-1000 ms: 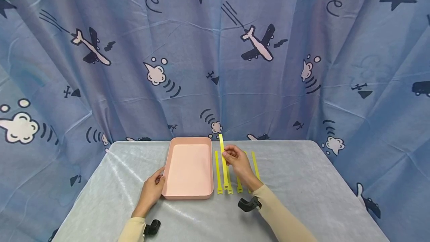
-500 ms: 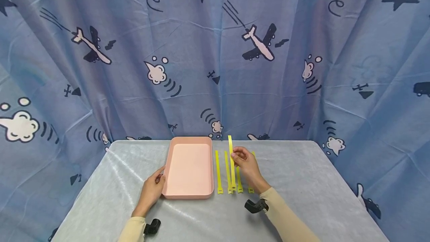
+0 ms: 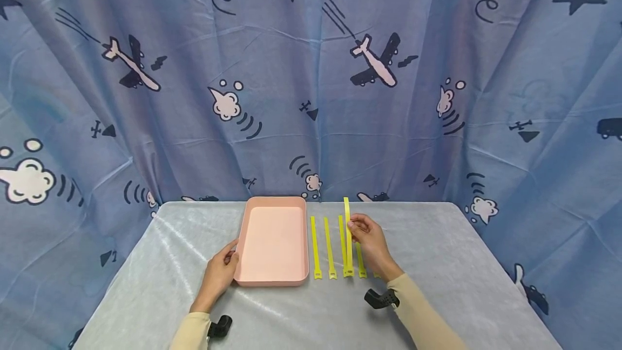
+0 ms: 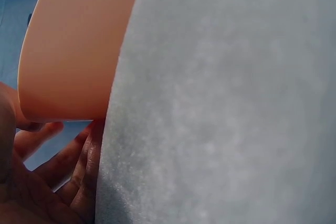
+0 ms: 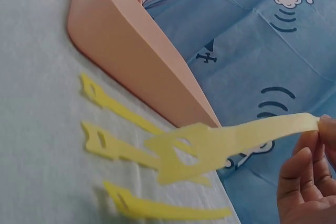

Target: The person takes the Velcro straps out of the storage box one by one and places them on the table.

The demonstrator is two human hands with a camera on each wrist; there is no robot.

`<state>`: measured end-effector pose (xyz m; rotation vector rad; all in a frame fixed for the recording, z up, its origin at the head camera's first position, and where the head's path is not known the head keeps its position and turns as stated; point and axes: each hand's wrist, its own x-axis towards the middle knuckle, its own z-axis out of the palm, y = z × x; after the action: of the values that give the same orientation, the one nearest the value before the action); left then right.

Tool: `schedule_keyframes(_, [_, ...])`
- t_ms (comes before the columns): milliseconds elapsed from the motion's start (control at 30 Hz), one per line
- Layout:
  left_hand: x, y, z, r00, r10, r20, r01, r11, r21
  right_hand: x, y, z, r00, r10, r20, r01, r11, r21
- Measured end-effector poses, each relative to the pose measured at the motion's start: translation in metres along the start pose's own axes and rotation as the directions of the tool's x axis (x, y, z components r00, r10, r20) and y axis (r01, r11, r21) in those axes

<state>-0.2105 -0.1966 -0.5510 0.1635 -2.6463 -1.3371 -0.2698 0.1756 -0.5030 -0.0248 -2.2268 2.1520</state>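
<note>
In the head view, my right hand pinches a yellow cable tie near its upper part, between thumb and finger. Its slotted head hangs close to the camera in the right wrist view. Below and around it, several more yellow cable ties lie in a row on the table. Some at the right are partly hidden by the hand. My left hand holds the left side of a pink rectangular tray, its fingers at the tray's wall and rim in the left wrist view.
A pale grey cloth covers the table. Behind it hangs a blue curtain printed with planes and stars. Dark wrist devices sit on both forearms.
My right hand has moved to the right along the row, carrying the yellow cable tie upright. The left hand and the tray have stayed in place.
</note>
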Motion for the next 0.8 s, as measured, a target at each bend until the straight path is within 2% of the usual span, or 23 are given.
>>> schedule_keyframes(233, [0.0, 0.001, 0.0, 1.0, 0.004, -0.001, -0.004, 1.0, 0.011, -0.001, 0.001, -0.02, 0.999, 0.038, -0.014, -0.038, 0.998, -0.049])
schedule_keyframes(433, [0.0, 0.004, -0.001, 1.0, 0.012, -0.011, -0.012, 1.0, 0.016, 0.002, 0.001, -0.038, 0.999, 0.048, -0.02, -0.049, 0.997, -0.051])
schedule_keyframes(800, [0.001, 0.001, 0.0, 1.0, -0.007, 0.021, 0.007, 1.0, 0.021, 0.004, 0.008, -0.067, 0.996, 0.087, -0.033, -0.089, 0.994, -0.063])
